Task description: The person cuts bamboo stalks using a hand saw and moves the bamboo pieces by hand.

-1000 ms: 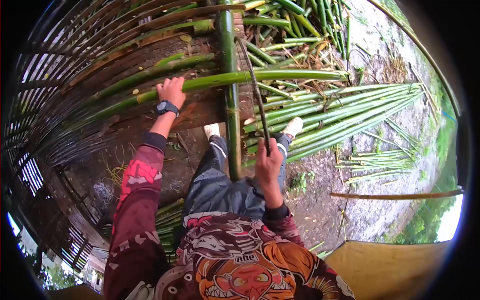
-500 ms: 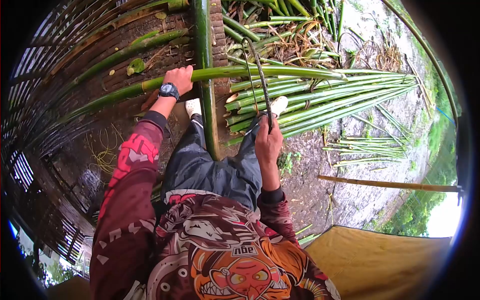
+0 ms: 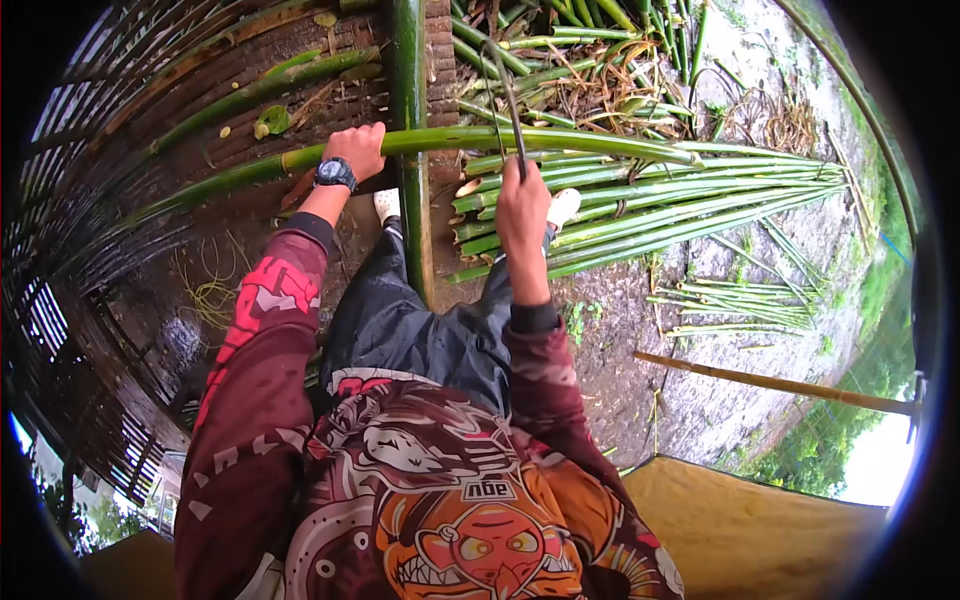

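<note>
Bamboo pole (image 3: 590,144), one long green length, runs crosswise over one thick post (image 3: 411,80), gripped by one of two bare hands. The left hand (image 3: 357,152), wearing one black watch (image 3: 335,173), curls its fingers over the pole just left of the post, the bamboo directly beneath the palm. The right hand (image 3: 523,208) closes its fingers around the handle of one saw (image 3: 514,110), whose narrow frame reaches up from the fingertips and crosses the pole right of the post; whether the blade touches the bamboo cannot be told. The pole passes just beyond the right fingers. Two pale shoes (image 3: 565,207) show below, one on each side of the post. Beyond the right hand lies one fan of cut poles (image 3: 680,215), more than ten, with one smaller group of thin sticks (image 3: 740,308) on the ground and one tan sheet (image 3: 740,520) near the right sleeve
</note>
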